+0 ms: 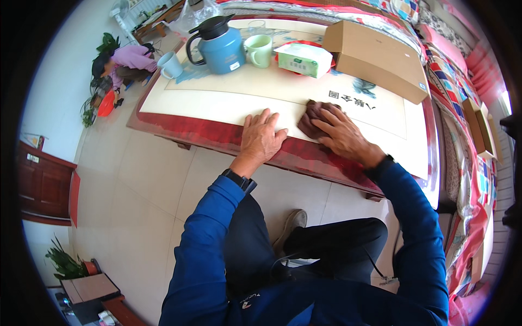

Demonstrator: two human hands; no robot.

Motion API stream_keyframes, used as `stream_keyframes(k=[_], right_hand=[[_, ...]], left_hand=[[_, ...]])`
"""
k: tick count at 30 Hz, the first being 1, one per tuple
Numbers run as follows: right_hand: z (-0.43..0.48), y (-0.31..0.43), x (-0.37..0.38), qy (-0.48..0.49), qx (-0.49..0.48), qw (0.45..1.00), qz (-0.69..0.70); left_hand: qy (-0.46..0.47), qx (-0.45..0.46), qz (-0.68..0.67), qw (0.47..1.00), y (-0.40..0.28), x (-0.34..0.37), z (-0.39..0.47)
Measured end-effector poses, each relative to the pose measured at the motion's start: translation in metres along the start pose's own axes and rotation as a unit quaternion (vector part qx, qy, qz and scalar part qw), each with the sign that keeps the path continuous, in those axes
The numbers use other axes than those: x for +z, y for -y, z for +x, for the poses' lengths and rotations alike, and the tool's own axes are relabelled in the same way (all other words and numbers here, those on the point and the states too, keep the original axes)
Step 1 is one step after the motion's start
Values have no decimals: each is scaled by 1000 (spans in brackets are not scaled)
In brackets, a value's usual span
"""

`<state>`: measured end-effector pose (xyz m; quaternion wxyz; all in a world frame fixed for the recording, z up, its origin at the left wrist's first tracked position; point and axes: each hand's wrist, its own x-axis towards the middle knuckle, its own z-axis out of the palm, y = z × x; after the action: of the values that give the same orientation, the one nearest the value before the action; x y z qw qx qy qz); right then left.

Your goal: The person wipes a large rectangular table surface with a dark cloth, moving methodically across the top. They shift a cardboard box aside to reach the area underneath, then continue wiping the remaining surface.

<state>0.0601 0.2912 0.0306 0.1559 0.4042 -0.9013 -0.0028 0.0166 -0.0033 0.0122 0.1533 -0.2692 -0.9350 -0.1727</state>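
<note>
Under the fingers of my right hand [346, 134] lies a crumpled brown cloth [313, 118], pressed against the table near its front edge. My left hand [262, 136] rests palm down at the same edge, fingers spread and holding nothing. The low table [195, 104] has a cream printed top with a red border. Beyond my hands stand a blue jug with a black lid [222, 47], a green mug [259, 52], a light blue mug [169, 66] and a green-white tissue pack [304, 60]. The tissue pack sits over a red dish [332, 62], mostly hidden.
A cardboard box [379, 57] occupies the table's far right. Sofas with patchwork covers [448, 98] line the back and right. At the left, a person [126, 63] crouches by a red basin [106, 104] and potted plants. A clear glass [257, 27] stands behind the mugs.
</note>
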Motion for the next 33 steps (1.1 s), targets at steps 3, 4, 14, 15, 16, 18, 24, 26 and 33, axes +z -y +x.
stream_keyframes(k=[3,4,14,15,16,18,24,26,33], right_hand=[[-39,7,-19,10,90,995,38],[-48,5,-23,47,146,986,62],[-23,-36,15,41,177,981,-62],[-6,-36,18,38,171,983,-48],[14,-33,20,53,159,985,-49],[59,-20,26,8,124,992,-17],[85,9,15,-71,237,933,262],[44,0,-3,-127,244,934,229],[-125,-2,-39,58,471,876,83]], left_hand=[[11,-2,-7,1000,0,-1,-1],[4,-5,-9,1000,-1,-1,-2],[-15,-13,-6,1000,1,7,-1],[-12,-14,-12,1000,3,7,0],[-10,-17,-16,1000,4,6,1],[-27,-17,-35,999,5,5,1],[-109,11,-85,990,5,-1,0],[-141,18,-92,986,5,-2,-1],[-44,-1,-98,994,0,-12,-1]])
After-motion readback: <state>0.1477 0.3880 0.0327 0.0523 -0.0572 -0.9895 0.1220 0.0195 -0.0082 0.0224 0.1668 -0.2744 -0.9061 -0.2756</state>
